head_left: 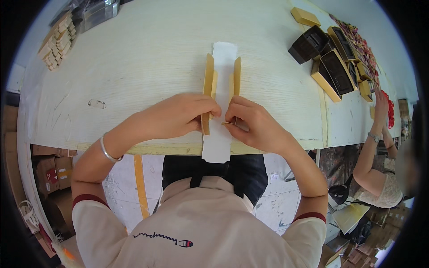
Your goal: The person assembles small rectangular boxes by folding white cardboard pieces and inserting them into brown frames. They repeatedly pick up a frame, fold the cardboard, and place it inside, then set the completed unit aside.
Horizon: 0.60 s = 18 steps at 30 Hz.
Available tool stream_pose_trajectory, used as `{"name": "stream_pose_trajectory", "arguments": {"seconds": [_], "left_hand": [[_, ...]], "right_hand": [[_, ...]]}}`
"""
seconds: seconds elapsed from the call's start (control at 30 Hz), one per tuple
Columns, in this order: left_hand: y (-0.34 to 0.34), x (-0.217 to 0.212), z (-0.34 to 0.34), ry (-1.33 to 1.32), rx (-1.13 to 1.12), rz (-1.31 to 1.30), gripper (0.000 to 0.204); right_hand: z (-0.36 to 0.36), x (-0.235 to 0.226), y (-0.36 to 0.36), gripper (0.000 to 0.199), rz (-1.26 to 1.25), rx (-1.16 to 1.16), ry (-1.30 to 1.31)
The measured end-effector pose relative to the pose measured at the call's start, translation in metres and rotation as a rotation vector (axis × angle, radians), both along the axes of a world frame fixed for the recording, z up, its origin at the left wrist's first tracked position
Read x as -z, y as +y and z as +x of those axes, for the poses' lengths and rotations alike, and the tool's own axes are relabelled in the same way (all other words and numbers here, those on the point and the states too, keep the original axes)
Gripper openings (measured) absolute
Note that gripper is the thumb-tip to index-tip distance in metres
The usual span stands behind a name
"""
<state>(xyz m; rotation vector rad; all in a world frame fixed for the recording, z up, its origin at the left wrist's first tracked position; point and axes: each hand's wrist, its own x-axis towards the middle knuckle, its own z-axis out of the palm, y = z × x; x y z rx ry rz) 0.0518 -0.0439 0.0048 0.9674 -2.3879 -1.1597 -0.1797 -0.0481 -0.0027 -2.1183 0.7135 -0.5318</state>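
Observation:
A long, narrow paper box [222,80], white inside and gold outside, lies partly folded in front of me, lengthwise away from my body. Its two long side walls stand up, while the flat white ends stretch out beyond them, and the near end hangs over the table edge. My left hand [181,115] is closed on the left side wall, its fingers curled over the near part. Across from it, my right hand [255,121] pinches a small flap at the near end of the right wall. Part of each wall is hidden behind my fingers.
On the pale table [152,53], a pile of tan strips [58,42] and a clear plastic container [100,15] sit far left. Gold boxes [328,85] with black inserts and a black tray [307,44] crowd the right. Beyond them, a co-worker's hand [381,105] reaches toward red items [391,111].

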Motion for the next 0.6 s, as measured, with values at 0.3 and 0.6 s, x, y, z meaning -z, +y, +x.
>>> {"name": "stream_pose_trajectory", "arguments": {"seconds": [0.3,0.6], "left_hand": [[0.007,-0.001,-0.018,0.03,-0.15,0.089,0.024],[0.016,0.016,-0.029,0.024,-0.193,-0.287,0.013]], "right_hand": [[0.004,-0.006,0.003,0.021,-0.019,0.074,0.02],[-0.001,-0.008,0.005,0.023,0.176,0.071,-0.039]]}}
